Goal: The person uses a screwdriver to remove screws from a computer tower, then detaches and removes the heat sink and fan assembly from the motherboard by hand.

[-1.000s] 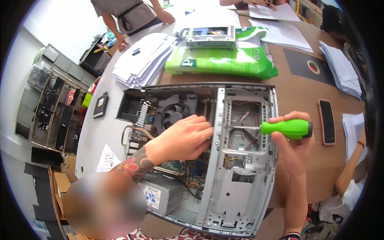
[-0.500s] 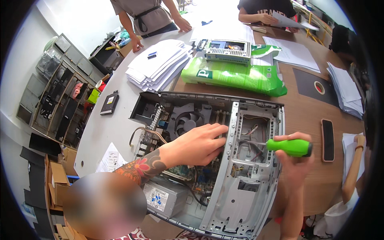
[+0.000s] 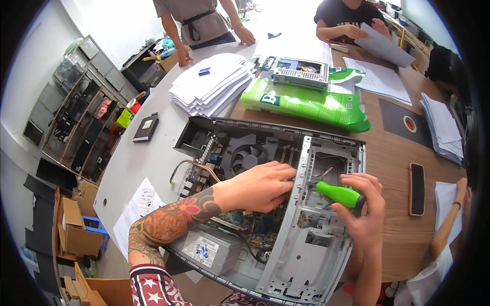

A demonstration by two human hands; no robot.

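A desktop computer case (image 3: 296,255) lies open on its side. Its black fan (image 3: 248,157), circuit board and metal drive bay frame (image 3: 301,178) show. My left hand (image 3: 260,186) reaches into the case with fingers bent against the inner side of the frame's long rail; the fingertips and anything in them are hidden. My right hand (image 3: 365,209) is closed round the back end of a green-handled screwdriver (image 3: 337,194). The handle tilts over the bay, its front end toward the opening; the tip cannot be made out. A silver power supply (image 3: 212,250) sits at the case's near left.
Beyond the case lies a green plastic pack (image 3: 306,104) with a metal drive cage (image 3: 300,74) on it. A paper stack (image 3: 212,84) and a black drive (image 3: 146,127) are left; a phone (image 3: 416,188) and tape roll (image 3: 409,124) right. Other people stand or sit around the table.
The screwdriver has shifted left and tilted, its back end now lower and nearer me. My right hand followed, and my left hand stays at the rail. The whole view has shifted slightly.
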